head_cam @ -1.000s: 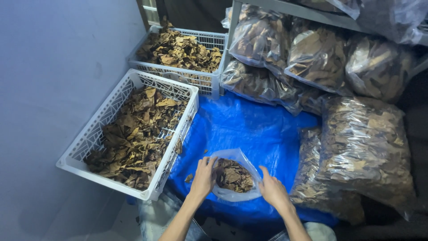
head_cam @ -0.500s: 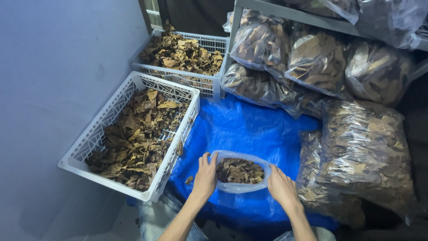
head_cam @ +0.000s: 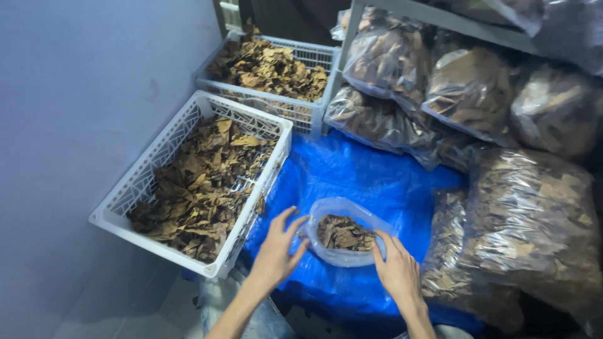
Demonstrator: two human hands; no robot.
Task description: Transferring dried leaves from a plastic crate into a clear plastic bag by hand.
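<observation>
With our left hand [head_cam: 276, 251] spread open beside it and our right hand [head_cam: 397, 271] touching its rim, the light, limp clear bag of dry leaves [head_cam: 342, 233] near the blue tarp's [head_cam: 370, 176] front edge seems best gripped at its rim.

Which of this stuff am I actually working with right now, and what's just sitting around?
In hand:
- small clear plastic bag of dry brown leaves
- left hand, right hand, at its rim
- blue tarp beneath

Lying about:
- near white lattice crate of leaves
- far white crate
- filled clear sacks
</observation>
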